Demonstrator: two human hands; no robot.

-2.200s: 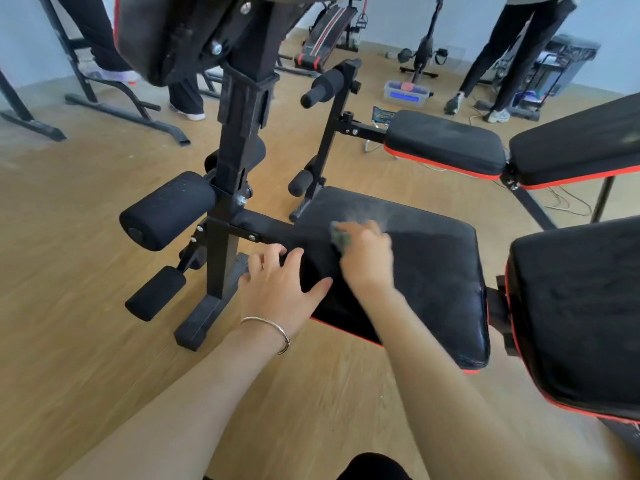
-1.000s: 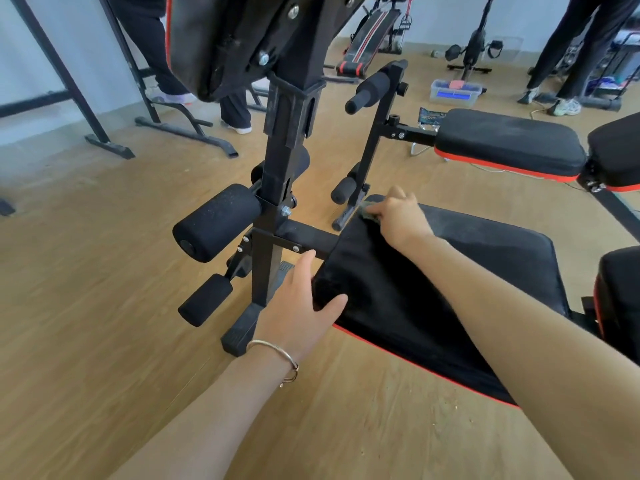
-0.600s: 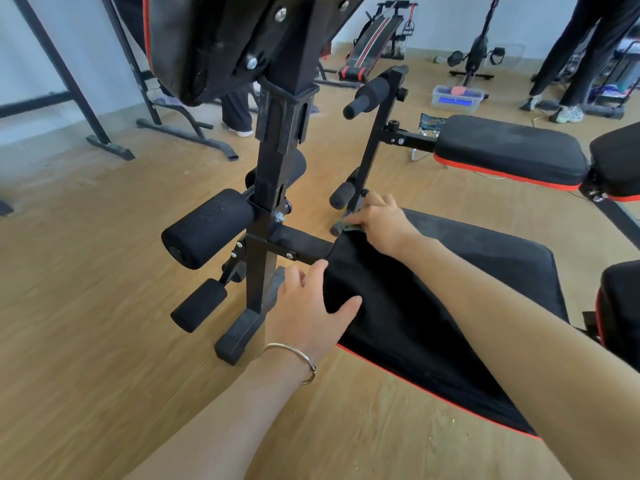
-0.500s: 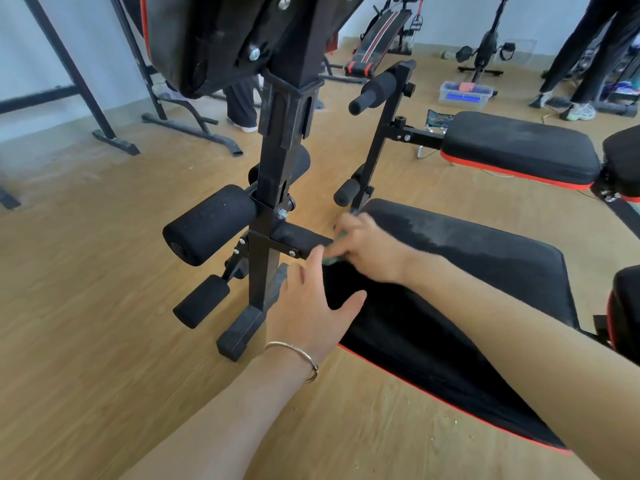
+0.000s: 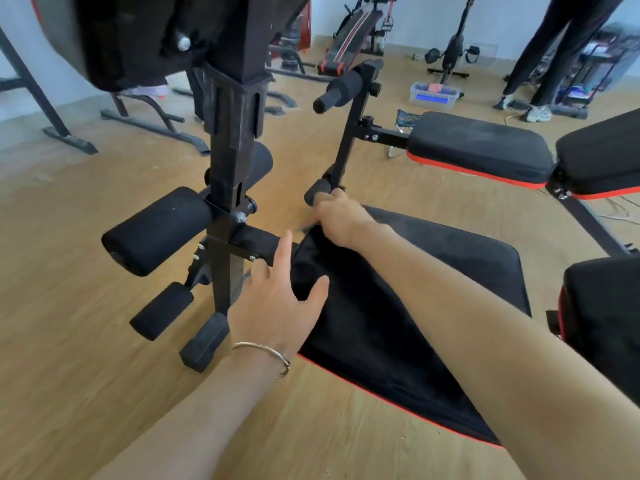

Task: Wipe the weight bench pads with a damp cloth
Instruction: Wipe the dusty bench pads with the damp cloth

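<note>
Reaching: right hand point(image 5: 341, 216) curled at seat pad point(image 5: 450, 271) corner, grip unclear; left hand point(image 5: 277, 306) spread.

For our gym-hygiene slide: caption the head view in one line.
Right hand at the black seat pad's far front corner, open left hand by its front edge.

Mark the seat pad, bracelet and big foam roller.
seat pad point(image 5: 367, 327): head view, bare top between the forearms.
bracelet point(image 5: 258, 344): head view, band on the left wrist.
foam roller point(image 5: 157, 230): head view, middle of its side.
</note>
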